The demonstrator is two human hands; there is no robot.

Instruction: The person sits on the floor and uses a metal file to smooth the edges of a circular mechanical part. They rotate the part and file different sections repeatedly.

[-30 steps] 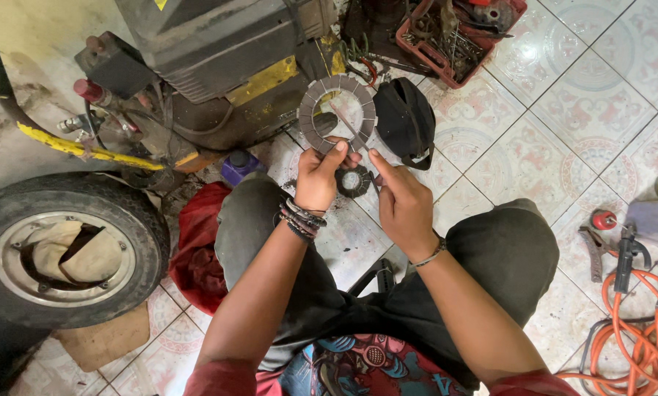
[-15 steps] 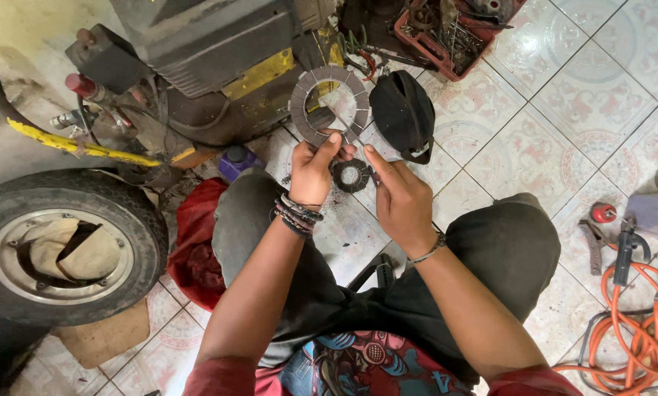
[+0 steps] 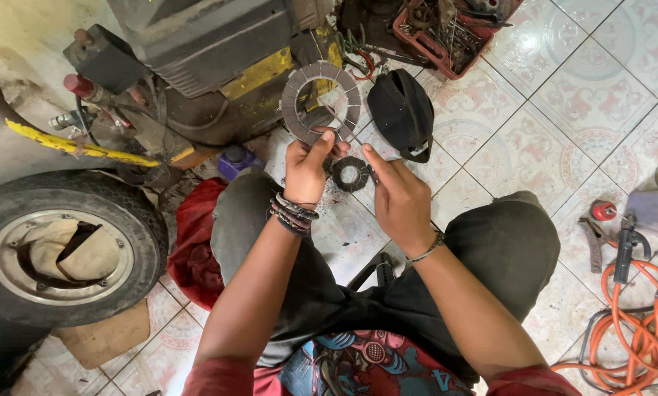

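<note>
My left hand (image 3: 307, 167) holds a grey ring-shaped friction plate (image 3: 321, 101) upright by its lower edge, thumb on the front. My right hand (image 3: 395, 194) is just right of it with fingers pinched together, seemingly on a thin metal pick (image 3: 349, 138) whose tip reaches the plate's lower rim. Between the two hands a small dark toothed ring (image 3: 351, 174) shows; it looks to lie on the tiled floor below. I am crouched with dark trousers under my arms.
A grey and yellow machine (image 3: 211, 51) stands ahead. A wheel with tyre (image 3: 65, 249) is at the left, a red cloth (image 3: 193, 242) beside it. A black cap (image 3: 402, 110), a red tray of tools (image 3: 446, 37), and an orange hose (image 3: 629, 330) with pliers lie around.
Both hands stay almost in place with the plate held up; my right hand's fingers have shifted slightly toward the plate's lower edge.
</note>
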